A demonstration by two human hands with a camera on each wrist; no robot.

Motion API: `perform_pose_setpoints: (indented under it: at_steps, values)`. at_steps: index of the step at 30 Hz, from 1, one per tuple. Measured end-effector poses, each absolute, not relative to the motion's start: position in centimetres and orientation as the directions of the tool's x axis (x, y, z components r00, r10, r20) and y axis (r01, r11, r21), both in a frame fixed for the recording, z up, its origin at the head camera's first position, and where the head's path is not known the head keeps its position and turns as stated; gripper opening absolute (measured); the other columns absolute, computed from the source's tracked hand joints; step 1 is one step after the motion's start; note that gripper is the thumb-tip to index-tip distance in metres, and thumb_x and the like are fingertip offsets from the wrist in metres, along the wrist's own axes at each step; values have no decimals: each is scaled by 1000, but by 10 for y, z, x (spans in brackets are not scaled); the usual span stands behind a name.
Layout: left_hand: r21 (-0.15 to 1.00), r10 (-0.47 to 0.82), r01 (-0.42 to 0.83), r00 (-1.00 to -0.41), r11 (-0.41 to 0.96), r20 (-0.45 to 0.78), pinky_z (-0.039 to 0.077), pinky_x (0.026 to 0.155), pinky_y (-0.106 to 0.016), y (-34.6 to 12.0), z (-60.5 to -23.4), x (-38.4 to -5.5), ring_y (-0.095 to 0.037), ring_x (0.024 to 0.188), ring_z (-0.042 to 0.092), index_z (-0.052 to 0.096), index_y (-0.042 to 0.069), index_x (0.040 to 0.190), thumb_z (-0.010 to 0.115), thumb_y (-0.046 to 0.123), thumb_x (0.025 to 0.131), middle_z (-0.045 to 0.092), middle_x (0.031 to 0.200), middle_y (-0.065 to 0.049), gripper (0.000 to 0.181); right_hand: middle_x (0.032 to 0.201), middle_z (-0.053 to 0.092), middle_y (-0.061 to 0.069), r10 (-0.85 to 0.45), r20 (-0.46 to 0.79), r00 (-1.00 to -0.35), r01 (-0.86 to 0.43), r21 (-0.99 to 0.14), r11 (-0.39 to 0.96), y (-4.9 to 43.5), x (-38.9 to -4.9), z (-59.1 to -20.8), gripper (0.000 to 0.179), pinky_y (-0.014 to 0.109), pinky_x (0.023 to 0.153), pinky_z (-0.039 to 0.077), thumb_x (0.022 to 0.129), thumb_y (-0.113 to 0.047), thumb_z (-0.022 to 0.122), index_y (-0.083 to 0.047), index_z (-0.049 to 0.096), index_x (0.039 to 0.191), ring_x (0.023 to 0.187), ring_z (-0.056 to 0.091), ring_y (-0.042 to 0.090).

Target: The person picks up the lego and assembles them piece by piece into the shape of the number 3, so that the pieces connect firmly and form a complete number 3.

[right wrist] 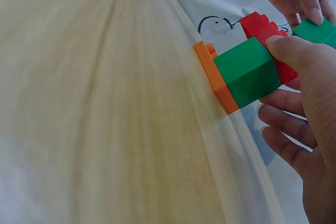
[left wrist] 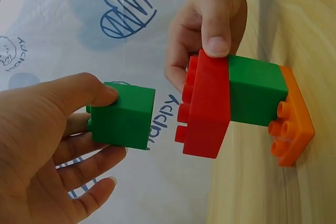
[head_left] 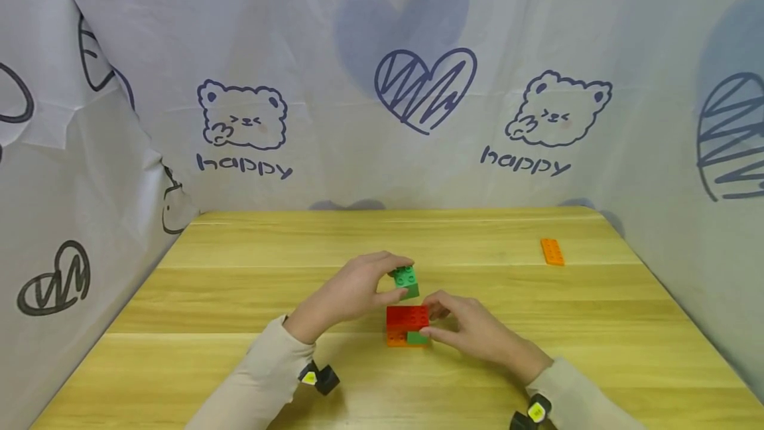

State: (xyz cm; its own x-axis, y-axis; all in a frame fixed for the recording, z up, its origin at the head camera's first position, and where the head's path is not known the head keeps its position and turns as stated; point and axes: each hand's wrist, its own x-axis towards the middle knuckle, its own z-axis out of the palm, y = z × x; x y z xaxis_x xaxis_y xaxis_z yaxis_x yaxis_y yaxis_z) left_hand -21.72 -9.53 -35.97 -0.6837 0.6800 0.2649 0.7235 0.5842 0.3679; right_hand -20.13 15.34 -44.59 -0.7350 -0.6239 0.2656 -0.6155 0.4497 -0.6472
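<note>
My left hand pinches a green toy brick between thumb and fingers, its studs toward the palm in the left wrist view. That brick hangs in the air, apart from a small stack just below it. At the bottom of the stack, on the table, lies an orange plate brick. A second green brick stands on one end of the plate, and a longer red brick tops it, overhanging the plate's bare studs. With thumb and fingers, my right hand grips the red brick at its right end.
Another orange plate brick lies alone toward the back right of the wooden table. White cloth with drawn bears and hearts hangs behind the table and along both sides.
</note>
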Motion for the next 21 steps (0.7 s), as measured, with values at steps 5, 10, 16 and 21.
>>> perform_pose_setpoints:
  at_steps: [5, 10, 16, 21]
  values:
    - [392, 704, 726, -672, 564, 231, 51, 89, -31, -94, -357, -214, -12, 100, 61, 58, 9, 135, 69, 29, 93, 64, 116, 0, 47, 109, 65, -16, -626, 267, -733, -617, -650, 444, 154, -201, -445, 36, 33, 87, 53, 94, -44, 64, -22, 56, 121, 97, 63, 5]
    - [408, 726, 726, -661, 554, 189, 49, 91, -30, -93, -359, -213, -12, 104, 60, 57, 10, 136, 68, 30, 94, 63, 118, 2, 47, 110, 65, -16, -627, 269, -731, -618, -651, 441, 154, -201, -446, 37, 32, 87, 53, 94, -44, 64, -22, 56, 122, 97, 63, 5]
    - [409, 745, 726, -651, 553, 147, 49, 91, -29, -91, -361, -211, -10, 107, 58, 56, 13, 138, 66, 32, 95, 62, 124, 3, 48, 110, 65, -15, -626, 279, -729, -622, -651, 435, 154, -202, -446, 37, 32, 86, 53, 94, -44, 63, -22, 56, 123, 97, 63, 6]
    - [425, 759, 732, -635, 532, 143, 50, 89, -28, -90, -363, -211, -10, 107, 58, 56, 11, 138, 66, 30, 95, 61, 125, 1, 48, 109, 65, -15, -624, 278, -730, -620, -653, 435, 154, -202, -447, 36, 32, 86, 53, 94, -43, 64, -22, 57, 123, 96, 63, 7]
